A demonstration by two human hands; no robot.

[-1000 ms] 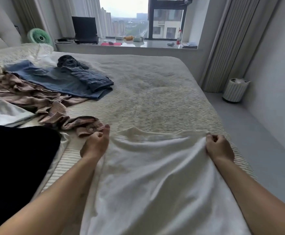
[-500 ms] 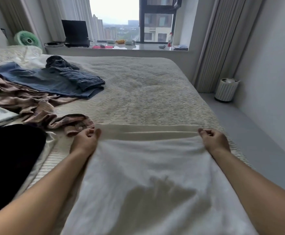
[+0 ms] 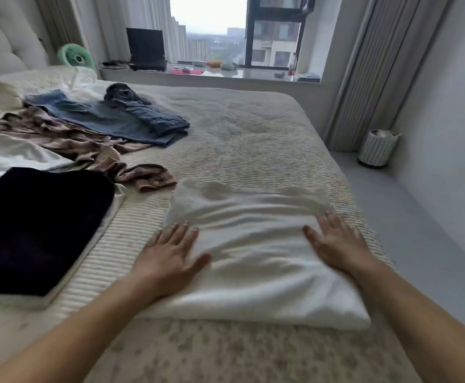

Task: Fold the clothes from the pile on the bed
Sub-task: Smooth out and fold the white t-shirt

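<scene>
- palms flat, fingers spread: my left hand [image 3: 167, 254] and right hand [image 3: 336, 244] are pressing the folded white garment's [image 3: 253, 261] side edges.
- garment is lying near the bed's [image 3: 253, 139] foot edge, open bedspread beyond, pile [image 3: 93, 134] lying left.

White garment [image 3: 256, 252] folded into a broad rectangle, lying flat on the ribbed bed [image 3: 253, 139] near its front edge, surface softly wrinkled, far edge rumpled. Further left, the unfolded pile: brown patterned shirt [image 3: 68, 139] sprawled with one cuffed sleeve reaching toward the white piece (not touching it), blue denim pieces [image 3: 120, 120] spread behind, a darker crumpled one on top. Dark navy garment [image 3: 35, 230] lying flat at left, atop something pale.
</scene>
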